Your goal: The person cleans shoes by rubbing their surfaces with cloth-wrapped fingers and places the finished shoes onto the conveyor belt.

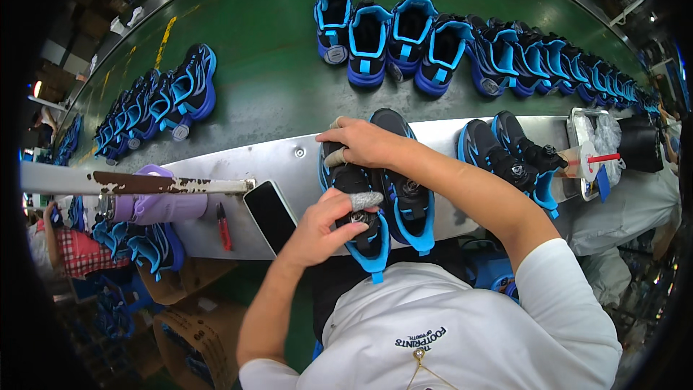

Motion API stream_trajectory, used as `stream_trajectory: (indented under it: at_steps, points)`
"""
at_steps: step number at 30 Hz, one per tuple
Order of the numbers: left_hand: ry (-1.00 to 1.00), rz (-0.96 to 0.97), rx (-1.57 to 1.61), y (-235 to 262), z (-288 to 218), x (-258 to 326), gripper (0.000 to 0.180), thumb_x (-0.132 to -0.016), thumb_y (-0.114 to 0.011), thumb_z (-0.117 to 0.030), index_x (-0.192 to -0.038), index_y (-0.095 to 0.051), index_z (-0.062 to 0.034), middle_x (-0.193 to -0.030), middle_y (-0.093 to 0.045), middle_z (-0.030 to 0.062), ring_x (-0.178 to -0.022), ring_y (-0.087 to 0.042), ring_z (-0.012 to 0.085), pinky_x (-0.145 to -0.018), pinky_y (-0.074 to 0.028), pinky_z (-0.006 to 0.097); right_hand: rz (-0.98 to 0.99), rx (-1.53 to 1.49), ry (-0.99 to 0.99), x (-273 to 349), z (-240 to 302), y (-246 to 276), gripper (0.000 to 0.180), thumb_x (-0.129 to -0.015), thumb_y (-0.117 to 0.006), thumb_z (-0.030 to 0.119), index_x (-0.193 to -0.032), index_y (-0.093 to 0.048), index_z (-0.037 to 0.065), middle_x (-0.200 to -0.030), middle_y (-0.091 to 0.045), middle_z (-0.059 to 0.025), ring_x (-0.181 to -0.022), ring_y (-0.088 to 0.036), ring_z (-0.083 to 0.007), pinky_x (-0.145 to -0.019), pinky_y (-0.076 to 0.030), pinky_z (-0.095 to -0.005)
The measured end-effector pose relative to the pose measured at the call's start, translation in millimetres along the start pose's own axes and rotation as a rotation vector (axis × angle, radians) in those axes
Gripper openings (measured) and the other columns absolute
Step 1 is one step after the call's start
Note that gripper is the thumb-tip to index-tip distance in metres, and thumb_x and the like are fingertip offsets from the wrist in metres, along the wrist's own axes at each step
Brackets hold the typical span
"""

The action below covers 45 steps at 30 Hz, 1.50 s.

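Note:
A pair of black-and-blue sneakers lies on the metal ledge in front of me, toes pointing away. My right hand (361,146), with beige covers on its fingers, reaches across and wraps over the toe of the left sneaker (369,242). On that same sneaker, my left hand (325,227) has thumb and forefinger bent around the round lace dial (359,218); a grey wrap covers the forefinger. Close beside it is the second sneaker (413,209), its dial facing up and partly under my right forearm. The right hand hides much of the left sneaker's toe.
Beside my left hand lie a phone (271,215) and a red marker (224,227). A purple cup (170,202) stands near a chipped metal bar (173,183). Another sneaker pair (498,155) sits right, near a drink cup (577,162). Rows of sneakers (411,29) line the green surface (253,43).

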<state>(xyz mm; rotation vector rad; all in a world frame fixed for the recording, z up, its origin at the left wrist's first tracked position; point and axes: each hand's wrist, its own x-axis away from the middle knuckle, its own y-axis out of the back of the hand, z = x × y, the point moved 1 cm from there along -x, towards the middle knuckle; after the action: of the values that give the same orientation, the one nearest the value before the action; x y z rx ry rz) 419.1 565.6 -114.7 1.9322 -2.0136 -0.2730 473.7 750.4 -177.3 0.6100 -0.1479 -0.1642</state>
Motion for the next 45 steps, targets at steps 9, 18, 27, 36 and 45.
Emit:
stream_trajectory:
  at_steps: [9,18,27,36,45]
  points:
    - [0.266,-0.706,0.199,-63.2,-2.3,69.4,0.011,-0.084,-0.065,0.0,-0.095,-0.063,0.0008,-0.082,-0.059,0.0081,-0.071,-0.057,0.0139,-0.065,-0.046,0.025,0.111,-0.079,0.294,87.0,48.8,22.5,0.04,-0.079,-0.074,0.025,-0.118,-0.068,0.013,-0.091,-0.053,-0.0117,-0.089,-0.054,-0.0286,-0.082,-0.046,-0.0373]
    - [-0.124,-0.254,-0.584,-90.8,-54.0,33.5,0.037,-0.08,-0.071,-0.019,-0.11,-0.062,-0.0015,-0.111,-0.057,0.0197,-0.09,-0.059,0.0373,-0.081,-0.05,0.039,-0.274,0.188,0.231,109.5,54.6,-10.4,0.035,-0.069,-0.073,0.014,-0.102,-0.07,0.005,-0.084,-0.055,-0.0081,-0.084,-0.058,-0.0266,-0.072,-0.05,-0.0363]
    - [0.064,-0.194,-0.691,-16.3,-61.1,-29.7,0.031,-0.073,-0.075,-0.031,-0.098,-0.067,-0.0132,-0.078,-0.06,0.0124,-0.072,-0.063,0.0314,-0.062,-0.051,0.041,-0.549,0.028,0.14,112.9,27.3,87.2,0.021,-0.085,-0.071,0.02,-0.102,-0.071,0.008,-0.086,-0.064,-0.012,-0.076,-0.062,-0.0272,-0.068,-0.049,-0.034]
    - [0.056,-0.814,-1.301,144.5,9.6,-149.5,0.026,-0.081,-0.066,-0.017,-0.105,-0.062,-0.0059,-0.097,-0.061,0.0143,-0.091,-0.058,0.0321,-0.079,-0.047,0.044,-0.395,0.284,-0.255,17.1,-22.5,117.7,0.05,-0.085,-0.068,0.04,-0.124,-0.058,0.012,-0.094,-0.069,-0.0154,-0.087,-0.066,-0.0356,-0.072,-0.051,-0.0451]
    - [0.06,-0.48,-0.884,119.6,73.7,-228.0,0.03,-0.081,-0.068,-0.01,-0.107,-0.054,-0.0051,-0.109,-0.057,0.0192,-0.1,-0.057,0.0412,-0.085,-0.049,0.046,-0.288,0.187,-0.296,-9.5,-29.3,107.5,0.038,-0.082,-0.069,0.042,-0.09,-0.069,0.004,-0.09,-0.068,-0.0192,-0.085,-0.065,-0.0356,-0.073,-0.05,-0.0442]
